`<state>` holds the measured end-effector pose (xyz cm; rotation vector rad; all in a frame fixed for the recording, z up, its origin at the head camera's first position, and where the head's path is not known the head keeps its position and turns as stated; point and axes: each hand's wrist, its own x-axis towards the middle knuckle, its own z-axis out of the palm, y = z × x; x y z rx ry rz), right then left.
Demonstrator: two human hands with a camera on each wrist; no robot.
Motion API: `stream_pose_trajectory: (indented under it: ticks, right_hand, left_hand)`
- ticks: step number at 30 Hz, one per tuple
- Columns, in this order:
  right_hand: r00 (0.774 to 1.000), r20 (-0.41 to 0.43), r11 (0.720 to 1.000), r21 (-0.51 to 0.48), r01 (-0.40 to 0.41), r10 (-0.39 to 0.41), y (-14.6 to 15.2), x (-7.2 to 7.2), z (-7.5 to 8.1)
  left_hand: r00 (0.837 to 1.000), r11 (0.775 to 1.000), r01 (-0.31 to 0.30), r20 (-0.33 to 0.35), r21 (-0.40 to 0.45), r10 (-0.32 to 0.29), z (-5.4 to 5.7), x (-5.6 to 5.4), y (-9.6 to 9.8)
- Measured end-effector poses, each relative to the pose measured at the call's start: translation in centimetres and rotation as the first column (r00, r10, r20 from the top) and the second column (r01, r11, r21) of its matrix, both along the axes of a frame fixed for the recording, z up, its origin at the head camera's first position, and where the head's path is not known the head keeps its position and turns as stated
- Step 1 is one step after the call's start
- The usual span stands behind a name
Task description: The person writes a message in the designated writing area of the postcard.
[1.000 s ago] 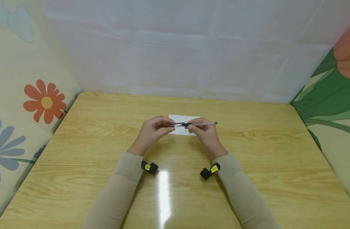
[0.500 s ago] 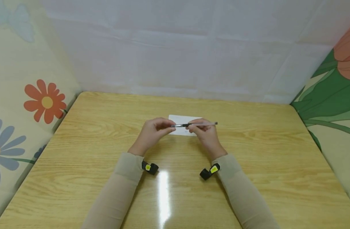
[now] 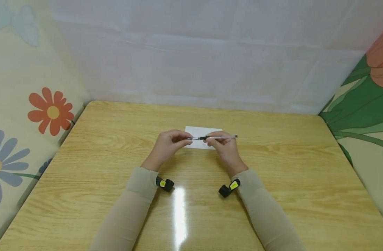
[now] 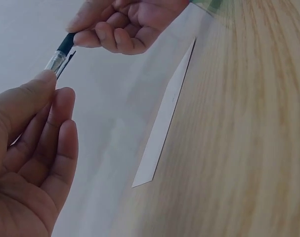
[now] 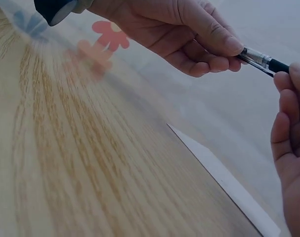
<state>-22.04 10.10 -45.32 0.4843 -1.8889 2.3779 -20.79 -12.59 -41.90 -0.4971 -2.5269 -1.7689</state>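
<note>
A pen (image 3: pixel 202 138) with a clear barrel and a black grip lies level between both hands, above the table. My left hand (image 3: pixel 166 148) pinches its clear cap (image 4: pixel 55 61) between thumb and fingertips. The cap has a dark clip and sits at the pen's left end, over the tip as far as I can tell. My right hand (image 3: pixel 226 148) pinches the pen near the black grip (image 5: pixel 278 65), and the barrel's back end sticks out past the fingers to the right. Below the hands lies a white sheet of paper (image 3: pixel 200 131) with small faint marks, partly hidden by them.
The wood-grain table (image 3: pixel 288 157) reaches back to a pale cloth wall (image 3: pixel 191 62). Flower-printed panels stand along the left and right sides. A black wrist camera (image 3: pixel 165 184) is strapped at the left cuff, another wrist camera (image 3: pixel 229 188) at the right.
Between the earlier frames and now the cap has turned slightly, its shiny side looking narrower. Both hands stay in nearly the same place, and the paper lies still.
</note>
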Motion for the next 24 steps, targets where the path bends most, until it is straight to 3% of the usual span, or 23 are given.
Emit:
stream_pose_trajectory:
  ticks: [3, 6, 8, 10, 17, 24]
  right_hand:
    - [0.999, 0.052, 0.985, -0.173, 0.015, -0.007, 0.6, -0.3, 0.0]
    - [0.994, 0.099, 0.917, -0.389, 0.087, -0.052, 1.6, -0.7, 0.1]
    - [0.989, 0.124, 0.879, -0.46, 0.128, -0.078, 2.3, -0.9, 0.2]
    - [0.987, 0.138, 0.871, -0.472, 0.135, -0.078, 2.7, -1.1, 0.2]
    - [0.982, 0.161, 0.889, -0.431, 0.156, -0.094, 3.1, -1.6, 0.0]
    - [0.978, 0.164, 0.885, -0.426, 0.187, -0.128, 3.0, -1.8, -0.2]
  left_hand:
    - [0.999, 0.999, -0.034, 0.017, -0.001, 0.034, 0.0, -0.1, -1.2]
    - [0.993, 0.994, -0.111, 0.037, 0.018, 0.11, 0.0, -0.2, -3.0]
    - [0.987, 0.987, -0.153, 0.054, 0.041, 0.15, 0.1, -0.2, -3.9]
    - [0.985, 0.984, -0.168, 0.058, 0.058, 0.165, 0.3, -0.3, -4.5]
    - [0.985, 0.98, -0.175, 0.013, 0.091, 0.175, 1.2, -0.4, -4.9]
    - [0.978, 0.976, -0.207, 0.01, 0.068, 0.207, 1.3, -0.5, -5.3]
